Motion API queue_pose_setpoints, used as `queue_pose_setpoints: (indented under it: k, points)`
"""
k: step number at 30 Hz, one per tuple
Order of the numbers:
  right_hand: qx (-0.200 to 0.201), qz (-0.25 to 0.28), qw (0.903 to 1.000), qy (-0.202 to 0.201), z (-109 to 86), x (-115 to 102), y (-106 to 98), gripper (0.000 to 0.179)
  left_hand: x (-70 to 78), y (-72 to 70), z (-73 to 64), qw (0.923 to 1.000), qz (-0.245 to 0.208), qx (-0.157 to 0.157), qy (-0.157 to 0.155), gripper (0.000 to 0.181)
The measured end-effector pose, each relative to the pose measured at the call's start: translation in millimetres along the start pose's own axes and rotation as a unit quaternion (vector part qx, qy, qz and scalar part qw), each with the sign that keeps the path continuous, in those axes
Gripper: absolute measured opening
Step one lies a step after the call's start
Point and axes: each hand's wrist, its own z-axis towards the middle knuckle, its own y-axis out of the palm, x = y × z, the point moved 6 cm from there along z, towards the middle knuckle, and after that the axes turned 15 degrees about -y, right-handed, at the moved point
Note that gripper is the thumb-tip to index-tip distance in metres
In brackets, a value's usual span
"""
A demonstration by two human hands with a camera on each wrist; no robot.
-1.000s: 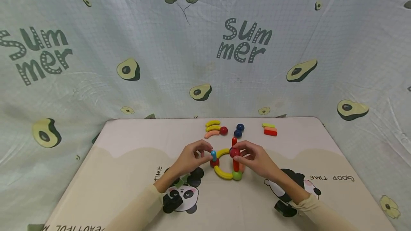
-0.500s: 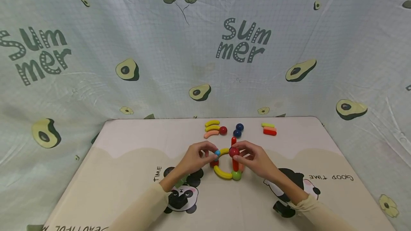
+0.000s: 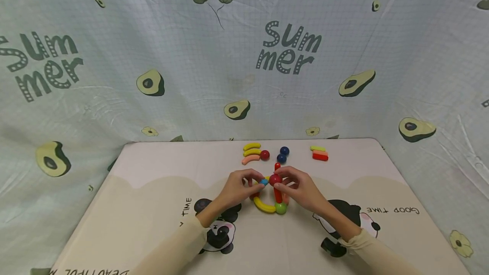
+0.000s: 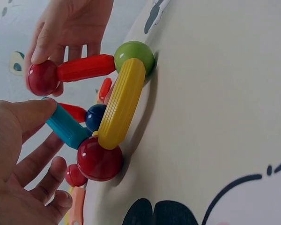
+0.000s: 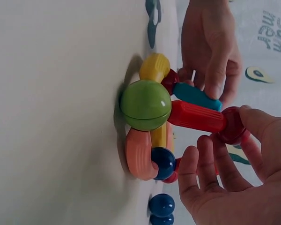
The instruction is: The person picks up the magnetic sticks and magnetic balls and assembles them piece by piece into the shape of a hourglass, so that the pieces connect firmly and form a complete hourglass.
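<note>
A ring of magnetic building sticks and balls lies on the table. My left hand [image 3: 237,188] pinches the upper end of a blue stick [image 4: 68,125], which leans inward from a red ball [image 4: 99,159] in the ring. Thumb and fingers of my right hand [image 3: 302,186] grip another red ball [image 5: 233,125] at the top of a red stick [image 5: 197,116]. That stick rises from a green ball [image 5: 145,105]. Yellow [image 4: 123,103] and salmon [image 5: 138,154] curved sticks form the ring's sides, with a dark blue ball [image 5: 162,163]. Another red stick [image 3: 277,166] stands at the back.
Behind the ring lie yellow curved sticks [image 3: 251,145], a salmon curved stick [image 3: 250,159], a loose red ball [image 3: 265,155] and two dark blue balls [image 3: 284,151]. Short straight sticks [image 3: 320,156] lie at the back right. A printed curtain [image 3: 191,54] hangs behind the table.
My left hand has moved right, tipping the blue stick from upright toward the red ball in my right hand. The right hand has shifted slightly left with its ball.
</note>
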Motion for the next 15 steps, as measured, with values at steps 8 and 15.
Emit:
queue_pose_setpoints:
  k: [8, 15]
  points:
    - [-0.002, -0.017, 0.9999, 0.003, 1.9, -0.6, 4.5, 0.032, 0.6, 4.5, 0.6, 0.9999, 0.000, -0.013, -0.005, 0.019]
    - [-0.002, -0.025, 0.9997, 0.008, 1.5, 0.5, 6.6, 0.032, 1.2, 6.8, -0.5, 0.9998, 0.005, -0.017, 0.003, 0.019]
